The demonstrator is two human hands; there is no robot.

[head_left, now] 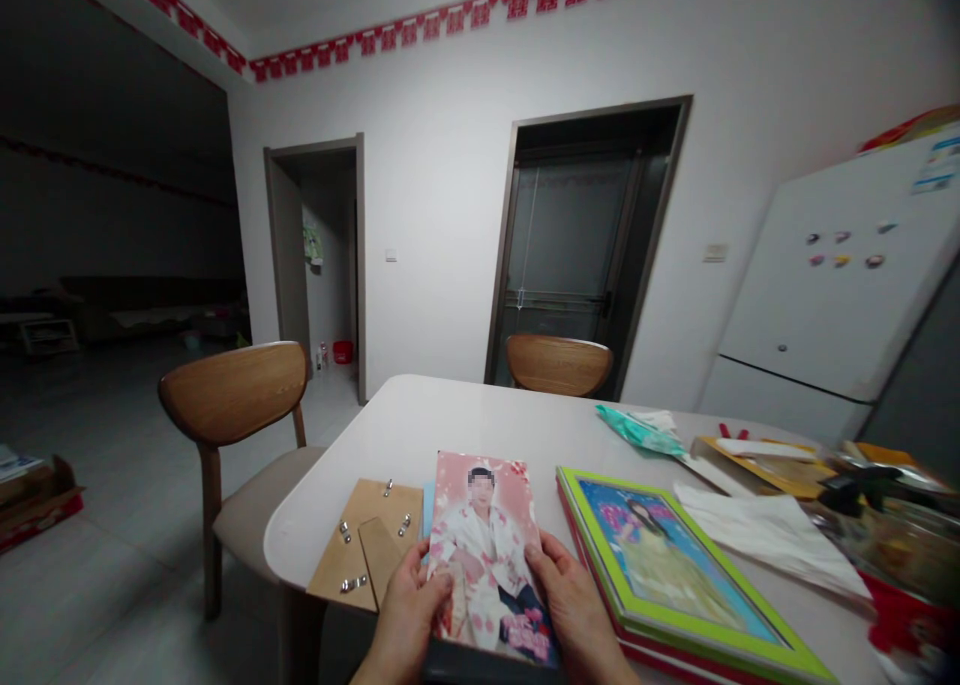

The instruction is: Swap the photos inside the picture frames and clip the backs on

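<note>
Left hand (411,600) and right hand (574,607) pinch a portrait print (480,555) by its opposite side edges, thumbs on its front; squeezing inward could bow it, and the thumbs (the backing board (375,520) lies just beyond the left hand) might smudge it, or the right hand might knock the adjacent green-framed picture (675,560)

The one view over there looks from head height, forward and down across the dining table (465,413), left hand (409,605) and right hand (571,597) close at six o'clock, refrigerator (817,310) farther toward two.
</note>
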